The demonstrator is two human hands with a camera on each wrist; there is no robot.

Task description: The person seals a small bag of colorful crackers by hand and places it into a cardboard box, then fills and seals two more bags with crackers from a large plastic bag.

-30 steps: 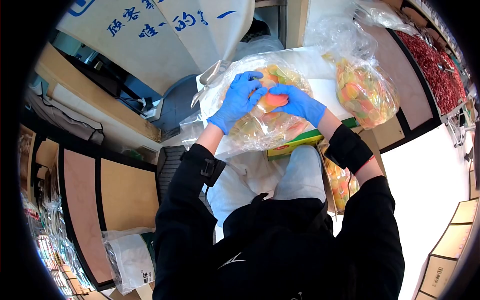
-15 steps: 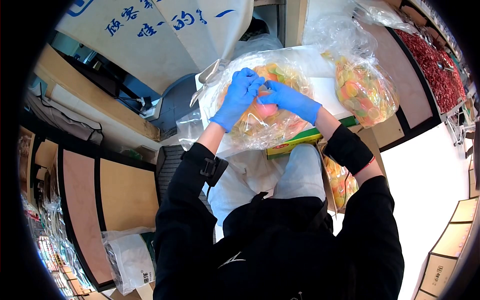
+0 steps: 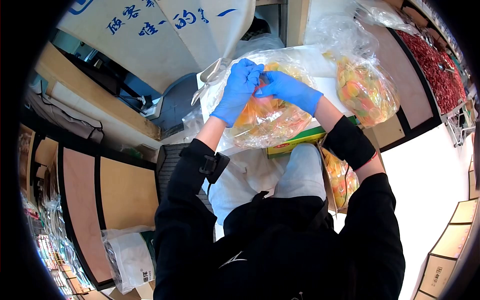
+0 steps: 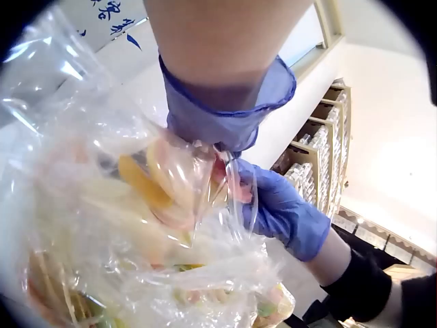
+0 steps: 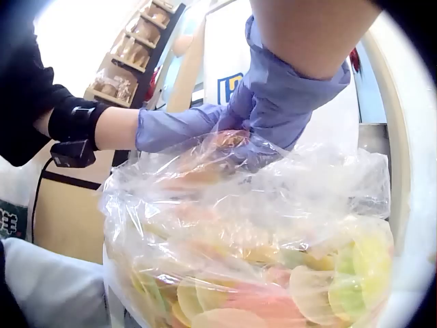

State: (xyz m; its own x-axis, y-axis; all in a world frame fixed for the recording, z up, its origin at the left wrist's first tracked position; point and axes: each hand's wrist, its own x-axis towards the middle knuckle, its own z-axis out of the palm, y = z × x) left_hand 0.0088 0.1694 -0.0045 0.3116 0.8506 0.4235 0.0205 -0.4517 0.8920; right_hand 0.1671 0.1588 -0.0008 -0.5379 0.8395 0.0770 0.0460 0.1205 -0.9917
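Note:
A large clear plastic bag (image 3: 272, 131) full of thin, translucent orange, pink, yellow and green discs (image 5: 259, 301) lies in front of the person. Both hands wear blue gloves and meet over its upper part. The left hand (image 3: 239, 92) has its fingers curled at the bunched film. From the other side, the right hand (image 3: 292, 91) pinches the film with thumb and fingers, close to the left fingertips. Pink discs (image 3: 265, 94) show just under the right hand, and reddish pieces (image 4: 239, 190) appear beside its fingers in the left wrist view. Crumpled, shiny film partly hides the fingertips.
The bag rests on a white surface (image 3: 327, 92) above a green-and-yellow box (image 3: 295, 143). A second bag of discs (image 3: 365, 95) stands right. A metal scoop (image 3: 210, 75) lies at the left edge. An open carton (image 3: 327, 187) with more discs sits beside the right knee.
Both hands have moved up and a little away from the body, closer together. The left fingers, spread over the discs before, are now curled. The pink disc between the hands is more covered.

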